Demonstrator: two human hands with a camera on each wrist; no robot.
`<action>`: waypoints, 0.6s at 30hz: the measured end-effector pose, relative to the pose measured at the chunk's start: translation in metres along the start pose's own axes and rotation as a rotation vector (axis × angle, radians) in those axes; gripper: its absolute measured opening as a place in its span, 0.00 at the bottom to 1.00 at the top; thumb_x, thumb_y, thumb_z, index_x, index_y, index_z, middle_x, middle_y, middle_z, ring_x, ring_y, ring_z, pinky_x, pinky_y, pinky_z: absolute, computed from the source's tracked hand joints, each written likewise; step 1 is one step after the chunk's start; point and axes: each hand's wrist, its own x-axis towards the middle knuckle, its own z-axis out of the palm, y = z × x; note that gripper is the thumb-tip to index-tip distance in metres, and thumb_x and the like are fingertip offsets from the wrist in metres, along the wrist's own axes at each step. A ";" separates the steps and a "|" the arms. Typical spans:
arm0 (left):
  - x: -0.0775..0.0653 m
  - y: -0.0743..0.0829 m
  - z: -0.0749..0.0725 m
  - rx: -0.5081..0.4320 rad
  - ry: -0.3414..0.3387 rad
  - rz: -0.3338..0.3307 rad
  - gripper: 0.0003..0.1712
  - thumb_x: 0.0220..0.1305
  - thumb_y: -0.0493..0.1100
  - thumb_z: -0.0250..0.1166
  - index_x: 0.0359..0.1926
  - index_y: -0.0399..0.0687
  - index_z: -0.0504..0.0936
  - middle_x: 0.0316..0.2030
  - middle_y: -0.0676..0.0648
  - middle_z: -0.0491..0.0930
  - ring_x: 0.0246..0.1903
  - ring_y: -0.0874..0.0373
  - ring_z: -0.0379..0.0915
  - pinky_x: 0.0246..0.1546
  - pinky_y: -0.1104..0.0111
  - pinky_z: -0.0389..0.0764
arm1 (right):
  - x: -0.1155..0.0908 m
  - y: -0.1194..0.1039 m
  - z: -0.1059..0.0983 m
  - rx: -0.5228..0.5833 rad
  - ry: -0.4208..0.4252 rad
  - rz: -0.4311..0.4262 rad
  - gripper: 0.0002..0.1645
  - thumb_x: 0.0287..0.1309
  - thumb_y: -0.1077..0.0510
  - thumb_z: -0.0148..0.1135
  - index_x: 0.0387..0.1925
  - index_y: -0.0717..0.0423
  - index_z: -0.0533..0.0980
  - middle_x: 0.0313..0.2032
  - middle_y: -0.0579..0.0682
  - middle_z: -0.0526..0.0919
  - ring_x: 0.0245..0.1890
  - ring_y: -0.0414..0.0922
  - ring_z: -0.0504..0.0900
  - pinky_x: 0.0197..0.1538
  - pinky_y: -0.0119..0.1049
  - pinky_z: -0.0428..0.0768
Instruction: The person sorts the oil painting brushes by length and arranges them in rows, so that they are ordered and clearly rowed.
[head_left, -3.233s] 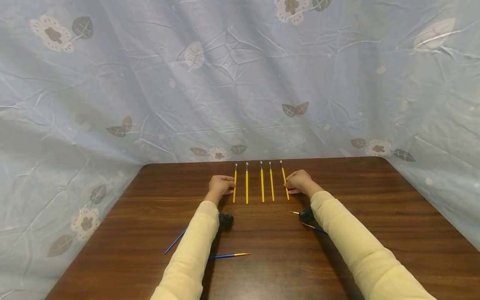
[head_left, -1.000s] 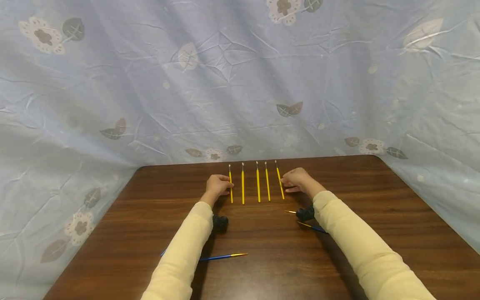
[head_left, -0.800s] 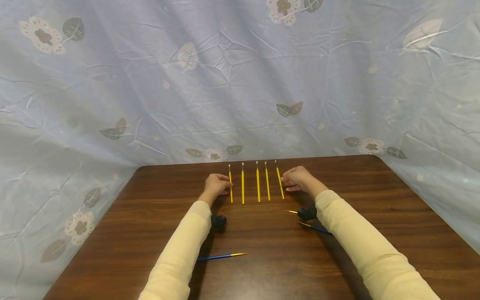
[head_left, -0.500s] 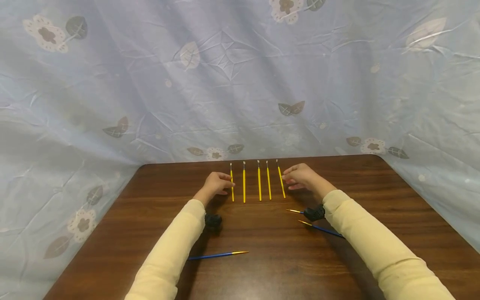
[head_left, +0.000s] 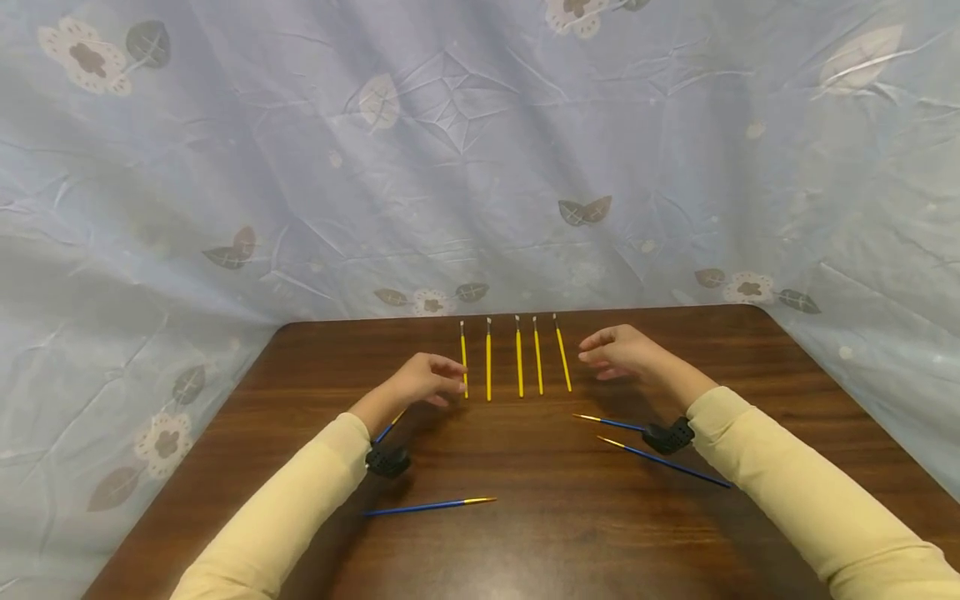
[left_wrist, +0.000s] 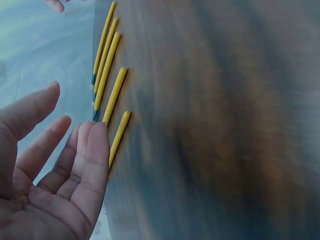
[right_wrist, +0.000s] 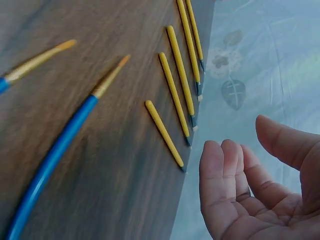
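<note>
Several yellow-handled paintbrushes lie in a row near the table's far edge, pale tips pointing away. The left hand is beside the leftmost yellow brush, partly over it in the head view, fingers loosely bent and holding nothing. In the left wrist view, the left hand has its palm showing and thumb apart. Just right of the rightmost yellow brush, the right hand hovers with relaxed fingers. The right wrist view shows the right hand with nothing in its grasp, apart from the brushes.
Blue paintbrushes with gold ferrules lie nearer on the brown table: one front left, one partly under the left wrist, and two at right, the upper and lower. A patterned cloth hangs behind.
Both hands have let go of the outer yellow brushes and drawn back outward, the left also nearer. The yellow row keeps its arrangement. More of the blue brushes shows now.
</note>
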 end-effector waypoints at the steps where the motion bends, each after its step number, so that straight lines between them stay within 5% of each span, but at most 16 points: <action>1: -0.005 0.000 0.000 0.002 -0.014 0.003 0.25 0.62 0.36 0.68 0.58 0.32 0.76 0.52 0.38 0.79 0.46 0.46 0.79 0.40 0.58 0.85 | -0.003 0.001 -0.001 -0.005 -0.004 -0.007 0.28 0.66 0.60 0.61 0.61 0.72 0.67 0.59 0.68 0.72 0.59 0.63 0.71 0.53 0.49 0.81; 18: -0.072 -0.023 -0.002 -0.053 -0.226 0.123 0.26 0.60 0.37 0.69 0.57 0.29 0.76 0.55 0.32 0.75 0.47 0.48 0.79 0.42 0.58 0.85 | -0.053 0.036 -0.017 -0.051 0.011 -0.182 0.25 0.60 0.60 0.66 0.54 0.73 0.72 0.40 0.58 0.78 0.45 0.59 0.78 0.47 0.48 0.84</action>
